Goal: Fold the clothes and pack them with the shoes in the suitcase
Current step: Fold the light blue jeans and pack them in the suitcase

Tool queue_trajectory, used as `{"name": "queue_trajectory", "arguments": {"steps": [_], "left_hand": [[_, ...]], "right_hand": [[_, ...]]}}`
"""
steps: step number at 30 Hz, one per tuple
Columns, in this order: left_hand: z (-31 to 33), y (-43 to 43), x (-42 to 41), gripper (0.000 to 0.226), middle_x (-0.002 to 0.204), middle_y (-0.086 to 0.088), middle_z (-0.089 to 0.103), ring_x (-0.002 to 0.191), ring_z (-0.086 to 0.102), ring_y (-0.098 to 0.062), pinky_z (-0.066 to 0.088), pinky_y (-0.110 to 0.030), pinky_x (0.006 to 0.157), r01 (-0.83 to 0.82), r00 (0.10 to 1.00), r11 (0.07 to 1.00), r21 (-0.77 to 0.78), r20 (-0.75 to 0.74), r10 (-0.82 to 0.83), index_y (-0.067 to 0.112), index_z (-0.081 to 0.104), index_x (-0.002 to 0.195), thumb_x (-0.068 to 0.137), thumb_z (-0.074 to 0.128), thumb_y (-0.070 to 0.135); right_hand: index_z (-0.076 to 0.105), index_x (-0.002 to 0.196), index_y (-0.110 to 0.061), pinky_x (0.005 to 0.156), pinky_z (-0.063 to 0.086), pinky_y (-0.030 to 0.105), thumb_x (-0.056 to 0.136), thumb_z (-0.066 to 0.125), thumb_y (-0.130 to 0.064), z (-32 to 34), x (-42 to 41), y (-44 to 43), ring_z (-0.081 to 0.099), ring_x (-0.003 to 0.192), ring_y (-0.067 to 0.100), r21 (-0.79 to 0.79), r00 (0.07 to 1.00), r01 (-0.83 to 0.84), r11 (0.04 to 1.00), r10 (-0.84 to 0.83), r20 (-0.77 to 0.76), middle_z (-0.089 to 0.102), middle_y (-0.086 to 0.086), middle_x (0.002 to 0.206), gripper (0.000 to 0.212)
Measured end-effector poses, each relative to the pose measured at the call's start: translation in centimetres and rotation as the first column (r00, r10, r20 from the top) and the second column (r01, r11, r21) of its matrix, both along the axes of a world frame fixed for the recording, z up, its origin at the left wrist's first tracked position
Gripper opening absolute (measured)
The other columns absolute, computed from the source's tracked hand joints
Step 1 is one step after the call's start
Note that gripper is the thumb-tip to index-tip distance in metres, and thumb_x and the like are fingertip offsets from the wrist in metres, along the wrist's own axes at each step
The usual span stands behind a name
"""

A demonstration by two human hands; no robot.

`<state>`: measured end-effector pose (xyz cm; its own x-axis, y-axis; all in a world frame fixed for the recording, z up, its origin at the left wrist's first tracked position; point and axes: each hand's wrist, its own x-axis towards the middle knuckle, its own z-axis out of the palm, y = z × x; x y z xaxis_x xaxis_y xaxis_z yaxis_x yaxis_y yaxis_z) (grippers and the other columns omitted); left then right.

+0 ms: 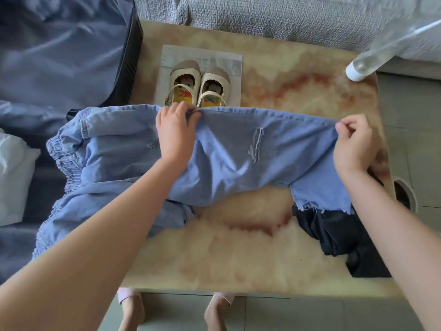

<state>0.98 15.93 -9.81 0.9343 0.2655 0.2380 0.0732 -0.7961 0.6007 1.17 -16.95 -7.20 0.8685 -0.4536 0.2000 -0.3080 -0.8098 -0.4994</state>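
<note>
Both hands pinch the jeans [229, 149] along one seam — left hand [175, 132], right hand [353, 144]. Soft, light, floppy denim — best held at seams and hem.

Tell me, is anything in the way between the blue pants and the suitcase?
Nothing I can see. The left hand and right hand hold the blue pants, and the open suitcase lies right beside them. The shoes sit behind, out of the way.

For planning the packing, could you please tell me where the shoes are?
In the head view, the shoes sit on a paper sheet at the far side of the table, beyond the blue trousers and right of the suitcase.
</note>
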Motion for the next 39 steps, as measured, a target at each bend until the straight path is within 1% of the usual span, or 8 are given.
{"name": "queue_trajectory", "arguments": {"steps": [5, 12, 16, 22, 25, 31, 35, 39], "left_hand": [[-0.8, -1.4, -0.6, 0.036, 0.13, -0.008, 0.049, 0.122, 0.039, -0.028, 0.025, -0.035, 0.107, -0.075, 0.99, 0.997, 0.014, -0.115, 0.076, 0.013, 0.055, 0.124, 0.088, 0.058, 0.015], [-2.9, -3.5, -11.3, 0.028, 0.103, -0.004, 0.056, 0.095, 0.047, -0.025, 0.033, -0.031, 0.088, 0.383, 0.913, 0.921, 0.069, -0.179, -0.367, 0.015, 0.062, 0.098, 0.074, 0.075, 0.018], [-5.0, -1.6, -16.5, 0.042, 0.092, 0.003, 0.058, 0.09, 0.047, -0.02, 0.033, -0.031, 0.097, 0.574, 0.791, 0.81, 0.123, -0.339, -0.509, 0.019, 0.063, 0.089, 0.055, 0.086, 0.011], [-5.9, 2.1, -17.3, 0.034, 0.097, -0.003, 0.066, 0.114, 0.044, -0.026, 0.015, -0.043, 0.116, 0.575, 0.817, 0.716, 0.396, -0.308, -0.487, 0.013, 0.071, 0.096, 0.078, 0.044, 0.002], [-5.6, 2.8, -17.1, 0.03, 0.08, 0.001, 0.064, 0.116, 0.046, -0.025, 0.012, -0.045, 0.118, 0.56, 0.828, 0.714, 0.419, -0.273, -0.49, 0.016, 0.073, 0.085, 0.078, 0.049, 0.0], [-2.9, 2.4, -17.3, 0.019, 0.07, 0.008, 0.062, 0.104, 0.052, -0.018, 0.025, -0.038, 0.112, 0.477, 0.879, 0.852, 0.216, -0.133, -0.458, 0.023, 0.073, 0.075, 0.087, 0.058, 0.027], [0.2, 2.3, -17.8, 0.019, 0.075, 0.011, 0.065, 0.096, 0.056, -0.015, 0.039, -0.036, 0.099, 0.424, 0.903, 0.906, -0.005, -0.078, -0.423, 0.022, 0.074, 0.078, 0.086, 0.06, 0.031], [3.4, 2.5, -18.2, 0.018, 0.078, 0.015, 0.065, 0.096, 0.054, -0.004, 0.037, -0.022, 0.092, 0.401, 0.905, 0.893, -0.204, -0.062, -0.42, 0.022, 0.074, 0.078, 0.083, 0.061, 0.034]], "right_hand": [[0.057, 0.123, -0.009, 0.099, 0.032, 0.035, 0.088, 0.053, -0.006, -1.8, 1.6, 1.6, 0.048, 0.118, 0.034, -0.001, 0.998, -0.009, 1.0, 0.009, -0.063, 0.06, 0.013, 0.125, 0.035], [0.065, 0.11, -0.006, 0.097, 0.039, 0.042, 0.081, 0.068, -0.005, -7.7, -9.5, 6.2, 0.053, 0.112, 0.036, 0.054, 0.942, -0.312, 0.949, 0.316, -0.112, 0.061, 0.013, 0.123, 0.029], [0.061, 0.121, -0.011, 0.099, 0.039, 0.046, 0.078, 0.076, -0.013, -9.6, -14.1, 7.8, 0.05, 0.114, 0.034, 0.046, 0.911, -0.359, 0.932, 0.361, -0.198, 0.054, 0.009, 0.134, 0.045], [0.052, 0.133, -0.014, 0.099, 0.043, 0.049, 0.071, 0.082, -0.02, -9.5, -13.7, 8.9, 0.048, 0.116, 0.033, 0.014, 0.915, -0.304, 0.953, 0.296, -0.274, 0.047, 0.009, 0.138, 0.069], [0.057, 0.128, -0.017, 0.095, 0.044, 0.05, 0.07, 0.083, -0.022, -9.1, -13.2, 9.6, 0.05, 0.111, 0.033, -0.003, 0.918, -0.328, 0.945, 0.318, -0.237, 0.051, 0.008, 0.132, 0.063], [0.068, 0.11, -0.019, 0.099, 0.036, 0.036, 0.076, 0.078, -0.014, -7.7, -16.1, 12.5, 0.042, 0.113, 0.023, 0.096, 0.88, -0.462, 0.882, 0.469, -0.071, 0.053, 0.004, 0.131, 0.036], [0.06, 0.125, -0.025, 0.107, 0.03, 0.028, 0.081, 0.071, -0.016, -7.0, -19.7, 15.8, 0.039, 0.118, 0.018, 0.302, 0.775, -0.584, 0.753, 0.628, -0.066, 0.044, -0.007, 0.142, 0.047], [0.056, 0.127, -0.026, 0.108, 0.029, 0.027, 0.077, 0.068, -0.012, -6.0, -20.6, 18.8, 0.037, 0.119, 0.019, 0.299, 0.744, -0.63, 0.717, 0.667, -0.032, 0.039, -0.005, 0.143, 0.053]]}}
